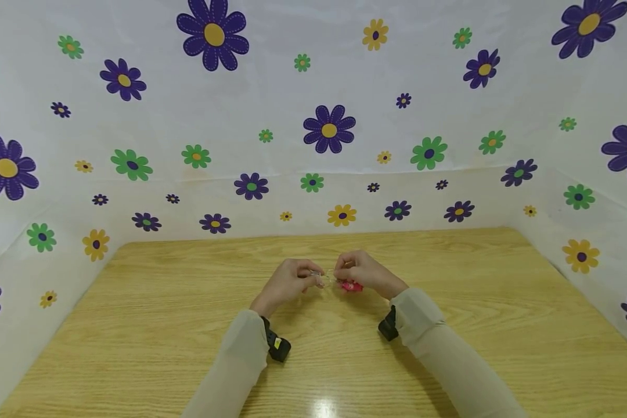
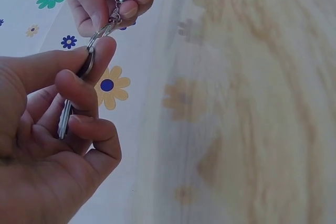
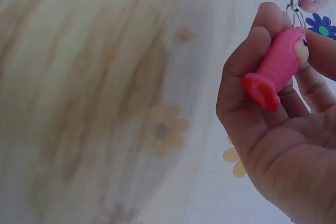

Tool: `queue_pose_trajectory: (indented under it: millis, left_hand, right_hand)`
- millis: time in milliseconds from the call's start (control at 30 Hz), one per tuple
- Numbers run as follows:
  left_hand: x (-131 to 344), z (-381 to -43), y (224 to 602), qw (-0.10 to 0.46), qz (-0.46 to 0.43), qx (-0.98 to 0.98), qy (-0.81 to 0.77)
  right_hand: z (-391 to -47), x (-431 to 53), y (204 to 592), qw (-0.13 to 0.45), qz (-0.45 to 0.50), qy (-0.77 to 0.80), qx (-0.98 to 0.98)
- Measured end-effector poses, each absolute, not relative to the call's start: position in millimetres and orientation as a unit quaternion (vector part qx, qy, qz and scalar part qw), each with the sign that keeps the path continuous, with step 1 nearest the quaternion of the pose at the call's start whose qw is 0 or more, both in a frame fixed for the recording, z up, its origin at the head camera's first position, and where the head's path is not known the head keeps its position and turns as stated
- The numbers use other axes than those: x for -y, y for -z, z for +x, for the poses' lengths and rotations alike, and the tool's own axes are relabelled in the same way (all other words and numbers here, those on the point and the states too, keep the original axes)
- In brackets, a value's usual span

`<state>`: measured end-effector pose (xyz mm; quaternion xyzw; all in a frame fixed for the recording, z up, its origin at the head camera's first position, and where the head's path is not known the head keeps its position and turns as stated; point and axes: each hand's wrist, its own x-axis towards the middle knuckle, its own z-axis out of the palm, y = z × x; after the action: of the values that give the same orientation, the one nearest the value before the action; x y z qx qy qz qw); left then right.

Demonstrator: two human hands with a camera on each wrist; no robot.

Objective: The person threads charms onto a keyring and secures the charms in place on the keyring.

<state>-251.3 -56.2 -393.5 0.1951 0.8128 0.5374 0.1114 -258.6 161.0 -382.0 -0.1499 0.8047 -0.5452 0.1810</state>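
Note:
My left hand (image 1: 288, 283) pinches a metal key (image 2: 65, 120) near its head, between thumb and forefinger. The blade points down in front of the curled fingers. A silver split ring (image 2: 97, 37) joins that end of the key to a short chain (image 2: 115, 13). Across from it, my right hand (image 1: 367, 273) pinches the ring with thumb and fingertip. On the chain hangs a small pink figure charm (image 3: 281, 61) with a red base, lying against the right hand's curled fingers. Both hands are close together above the table; the ring spans between them.
Beneath the hands lies a wood-grain table (image 1: 162, 325). A white sheet (image 1: 271, 98) with purple, green and yellow flowers encloses the back and both sides. Each wrist carries a black camera (image 1: 278, 348) on a strap.

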Motion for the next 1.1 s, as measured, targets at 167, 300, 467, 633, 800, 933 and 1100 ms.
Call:
queue_pose_trajectory:
  millis: [167,300,467,633,800,933,1100]
  left_hand:
    - [56,-251,394,0.113,0.202,-0.811,-0.537]
    - [55,-251,395,0.106,0.205,-0.812,-0.537]
    - [54,-251,394,0.106,0.204,-0.809,-0.541]
    - [53,-250,396,0.112,0.193,-0.799,-0.558]
    - [52,-249,401,0.125,0.195,-0.789,-0.569]
    - [53,-252,401,0.130,0.189,-0.779,-0.584]
    - [55,-256,402,0.144,0.173,-0.763,-0.605]
  right_hand:
    - [-261,-160,383,0.182,-0.147,0.558,-0.796]
    - [-261,-160,384,0.189,-0.141,0.587,-0.775]
    - [-261,-159,384,0.194,-0.125,0.610,-0.758]
    - [-259,-160,389,0.195,-0.117,0.631,-0.742]
    - [-256,-162,392,0.203,-0.123,0.633,-0.737]
    - [-257,-162,390,0.197,-0.136,0.632,-0.737]
    - [-260,-161,388,0.197,-0.143,0.635,-0.733]
